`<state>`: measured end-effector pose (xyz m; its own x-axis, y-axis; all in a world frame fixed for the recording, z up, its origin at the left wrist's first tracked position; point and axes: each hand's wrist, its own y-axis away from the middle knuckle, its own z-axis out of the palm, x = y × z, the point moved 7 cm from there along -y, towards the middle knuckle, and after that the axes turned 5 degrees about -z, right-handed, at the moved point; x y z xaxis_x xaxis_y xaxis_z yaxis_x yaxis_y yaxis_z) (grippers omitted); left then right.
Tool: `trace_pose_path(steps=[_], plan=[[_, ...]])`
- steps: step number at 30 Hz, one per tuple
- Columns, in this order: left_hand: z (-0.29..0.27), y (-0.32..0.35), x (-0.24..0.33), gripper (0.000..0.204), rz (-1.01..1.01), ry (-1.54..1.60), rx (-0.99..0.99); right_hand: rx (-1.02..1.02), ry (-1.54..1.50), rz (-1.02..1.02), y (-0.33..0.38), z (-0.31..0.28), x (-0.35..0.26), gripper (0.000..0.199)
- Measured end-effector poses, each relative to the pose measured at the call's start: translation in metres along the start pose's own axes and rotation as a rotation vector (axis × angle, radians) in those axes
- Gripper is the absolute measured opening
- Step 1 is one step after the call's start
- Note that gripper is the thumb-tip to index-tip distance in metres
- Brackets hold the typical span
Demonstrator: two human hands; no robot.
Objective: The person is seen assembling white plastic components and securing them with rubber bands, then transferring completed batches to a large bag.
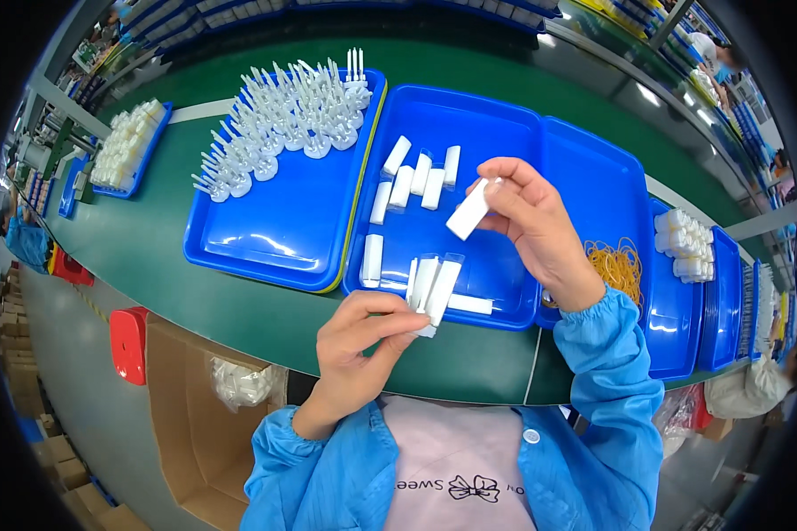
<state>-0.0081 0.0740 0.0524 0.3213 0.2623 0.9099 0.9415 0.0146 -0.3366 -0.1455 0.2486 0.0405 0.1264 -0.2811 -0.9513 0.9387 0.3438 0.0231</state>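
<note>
My left hand pinches a small bunch of white rectangular pieces between thumb and fingers, at the near edge of the middle blue tray. Clear tips stick out at the tops of these pieces. Over the same tray, my right hand grips one white rectangular piece, tilted, by its upper end. Several similar white pieces lie loose on the tray's left side. One more white piece rests near the front rim, just right of the held bunch.
Left, a blue tray carries many clear round-based parts with upright stems. Yellow rubber bands lie in the tray to the right. White bundled parts stand farther right. Below the green table are an open cardboard box and a red stool.
</note>
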Motion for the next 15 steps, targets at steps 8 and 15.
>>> trace_pose_path(steps=[8, 15], plan=[[0.004, -0.003, 0.004, 0.018, -0.015, 0.027, -0.035, -0.103, -0.102, 0.057, 0.010, 0.020, 0.004, 0.025], [0.005, -0.004, 0.007, 0.020, -0.011, 0.027, -0.063, -0.099, -0.150, 0.131, 0.015, 0.019, 0.012, 0.025]])
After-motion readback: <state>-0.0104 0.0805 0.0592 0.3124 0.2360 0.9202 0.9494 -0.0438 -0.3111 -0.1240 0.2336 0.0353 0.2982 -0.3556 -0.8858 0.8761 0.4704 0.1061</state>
